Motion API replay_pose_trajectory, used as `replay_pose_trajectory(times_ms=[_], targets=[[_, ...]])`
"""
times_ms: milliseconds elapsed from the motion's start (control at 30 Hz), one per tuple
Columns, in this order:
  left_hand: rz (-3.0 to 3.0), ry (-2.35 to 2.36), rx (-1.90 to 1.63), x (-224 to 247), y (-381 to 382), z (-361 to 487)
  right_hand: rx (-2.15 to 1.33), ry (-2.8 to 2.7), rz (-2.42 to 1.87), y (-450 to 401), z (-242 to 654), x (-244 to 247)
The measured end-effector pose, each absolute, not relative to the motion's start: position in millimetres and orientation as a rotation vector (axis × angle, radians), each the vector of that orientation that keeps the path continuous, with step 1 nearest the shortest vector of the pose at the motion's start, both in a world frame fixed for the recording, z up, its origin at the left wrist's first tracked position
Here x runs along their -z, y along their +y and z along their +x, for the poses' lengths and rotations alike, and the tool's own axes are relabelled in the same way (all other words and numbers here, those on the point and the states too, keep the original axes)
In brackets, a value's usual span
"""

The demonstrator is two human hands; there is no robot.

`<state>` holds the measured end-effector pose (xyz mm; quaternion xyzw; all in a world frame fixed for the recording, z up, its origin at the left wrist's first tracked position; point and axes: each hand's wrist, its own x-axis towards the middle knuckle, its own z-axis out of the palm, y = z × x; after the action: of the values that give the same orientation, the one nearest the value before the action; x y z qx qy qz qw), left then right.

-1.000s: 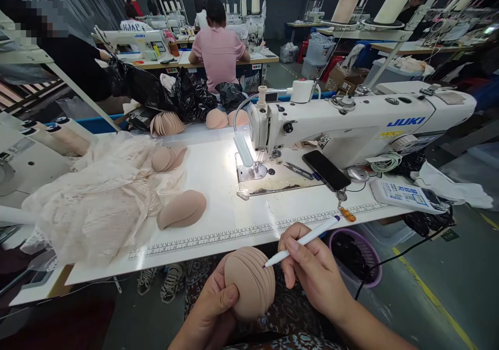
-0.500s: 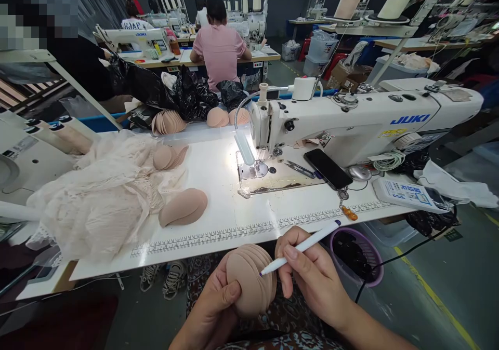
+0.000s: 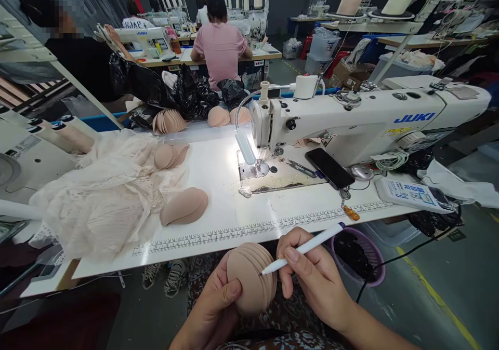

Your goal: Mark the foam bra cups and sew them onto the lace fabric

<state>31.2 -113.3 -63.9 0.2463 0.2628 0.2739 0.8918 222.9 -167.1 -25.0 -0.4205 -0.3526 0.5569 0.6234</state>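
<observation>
My left hand [image 3: 218,300] is closed round a fanned stack of beige bra cups [image 3: 249,282], its thumb pressing on the front one. The stack is above my lap, just off the table's front edge. Between the thumb and fingers of my right hand [image 3: 312,272] is a white marker pen [image 3: 307,247] with a purple tip and end. That tip is at the right part of the front cup's face; whether it touches I cannot tell. On the table, more beige cups [image 3: 185,206] lie beside a heap of pale lace fabric [image 3: 101,194].
A white sewing machine [image 3: 366,111] with a lit lamp stands on the table. Near it lie tweezers [image 3: 302,168], a phone [image 3: 329,167] and a white box [image 3: 409,194]. A purple basket [image 3: 380,256] is below right. Co-workers sit beyond.
Both hands, the cups and the pen keep nearly the same pose. The view shifts slightly. At upper left, a co-worker in black has moved, and a raised hand now shows.
</observation>
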Motion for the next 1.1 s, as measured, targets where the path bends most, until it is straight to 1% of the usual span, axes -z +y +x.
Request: replay_pose_trajectory(times_ms=[233,300,400,500,533,600,667,700,767,833,900,1000,1100], targets=[[0.475,0.499,-0.552,65,-114,33,-1.299,-0.894,-0.927,-170,224,26],[0.516,0.524,-0.541,61,-110,31,-1.239,-0.918,-0.940,-168,230,24],[0.706,0.570,-0.551,52,-102,26,-1.162,-1.113,-1.117,-162,243,16],[1.015,0.637,-0.566,43,-93,20,-1.256,-1.391,-1.242,-157,248,8],[1.107,0.689,-0.610,40,-90,20,-1.268,-1.429,-1.255,-156,247,8],[1.186,0.824,-0.824,37,-88,23,-1.226,-1.353,-1.258,-154,241,12],[1.060,0.901,-1.039,36,-88,29,-1.157,-1.121,-1.173,-153,230,18],[0.936,0.870,-1.050,36,-90,34,-1.124,-0.994,-1.102,-152,224,22],[0.666,0.679,-0.889,39,-95,43,-1.063,-0.817,-0.980,-152,210,29],[0.475,0.456,-0.699,45,-98,49,-1.035,-0.775,-0.950,-152,198,34],[0.376,0.354,-0.661,51,-97,51,-1.045,-0.847,-0.991,-154,190,37],[0.317,0.368,-0.729,56,-89,46,-0.988,-0.972,-1.099,-159,196,40],[0.298,0.394,-0.723,57,-83,36,-0.903,-0.903,-1.251,-161,217,47]])
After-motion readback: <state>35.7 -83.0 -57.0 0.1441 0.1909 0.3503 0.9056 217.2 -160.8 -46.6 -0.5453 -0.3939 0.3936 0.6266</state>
